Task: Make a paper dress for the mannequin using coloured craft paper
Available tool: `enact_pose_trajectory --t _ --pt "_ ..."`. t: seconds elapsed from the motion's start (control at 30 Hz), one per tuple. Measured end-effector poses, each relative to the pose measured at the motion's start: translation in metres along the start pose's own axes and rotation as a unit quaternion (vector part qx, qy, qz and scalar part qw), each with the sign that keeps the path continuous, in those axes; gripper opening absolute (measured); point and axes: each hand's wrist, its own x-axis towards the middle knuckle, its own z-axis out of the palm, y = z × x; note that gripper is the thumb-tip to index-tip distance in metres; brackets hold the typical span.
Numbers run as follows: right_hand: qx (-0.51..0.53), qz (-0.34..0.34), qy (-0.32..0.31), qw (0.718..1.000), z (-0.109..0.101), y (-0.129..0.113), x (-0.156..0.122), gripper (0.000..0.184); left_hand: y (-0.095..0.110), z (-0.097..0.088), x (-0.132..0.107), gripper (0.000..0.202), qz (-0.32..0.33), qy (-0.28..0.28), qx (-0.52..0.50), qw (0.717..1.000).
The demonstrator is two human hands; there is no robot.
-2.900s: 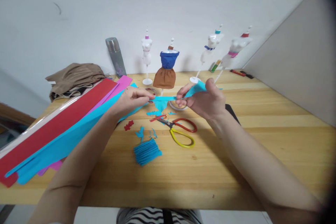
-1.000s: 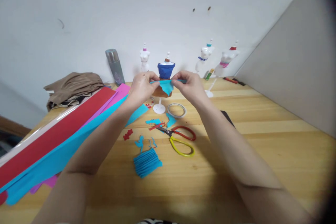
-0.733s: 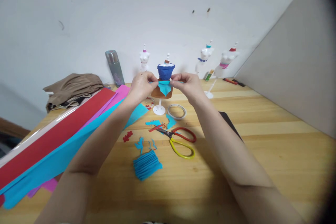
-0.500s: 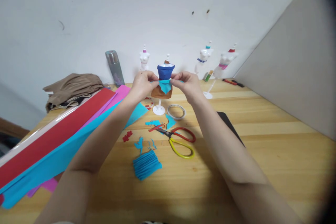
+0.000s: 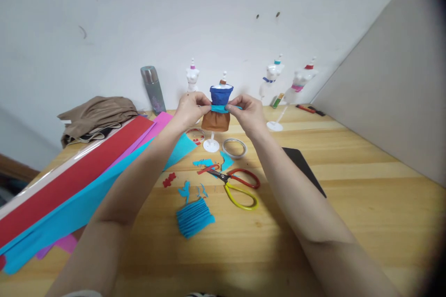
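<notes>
A small white dress form [image 5: 225, 76] stands upright on a round base, wearing a dark blue top [image 5: 221, 95] and a brown skirt [image 5: 215, 122]. Across its waist lies a light blue paper strip [image 5: 219, 109]. At the strip's left side, my left hand [image 5: 192, 109] pinches it between thumb and fingers. My right hand [image 5: 248, 110] pinches the other side, and a bit of blue pokes out past the thumb. Below the hands, scissors [image 5: 228, 178] with one red and one yellow handle lie spread apart among light blue scraps [image 5: 227, 161].
A roll of tape [image 5: 234, 148] lies beside the form's base. Pleated blue paper [image 5: 195, 218] sits nearer me. More dress forms [image 5: 273, 72], a flask [image 5: 153, 90] and brown cloth [image 5: 97, 118] stand or lie along the wall. Long coloured sheets [image 5: 80, 185] cover the left; a black flat object [image 5: 303, 169] lies right.
The light blue piece hung down in a point over the skirt; now it is a narrow, flat band at the waist. Both hands keep their pinch in nearly the same place.
</notes>
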Motion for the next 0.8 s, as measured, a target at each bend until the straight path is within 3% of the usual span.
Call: enact_pose_trajectory --t 0.3,0.57,0.67,0.8 --pt "0.027 -0.006 -0.008 1.000 -0.003 0.006 -0.003 0.014 -0.003 0.001 -0.004 0.009 0.010 0.010 -0.010 1.000" --pt "-0.061 -0.038 0.010 0.997 -0.012 -0.014 -0.032 0.008 0.002 -0.009 -0.031 0.004 0.010 0.023 0.050 0.998" --pt "-0.078 -0.005 -0.015 0.997 -0.018 -0.017 -0.042 0.013 0.002 -0.014 -0.044 0.005 -0.022 0.003 0.029 0.999" --pt "-0.016 0.062 -0.057 0.996 -0.023 -0.015 -0.052 0.023 -0.005 -0.019 -0.057 0.014 -0.080 -0.037 -0.027 0.996"
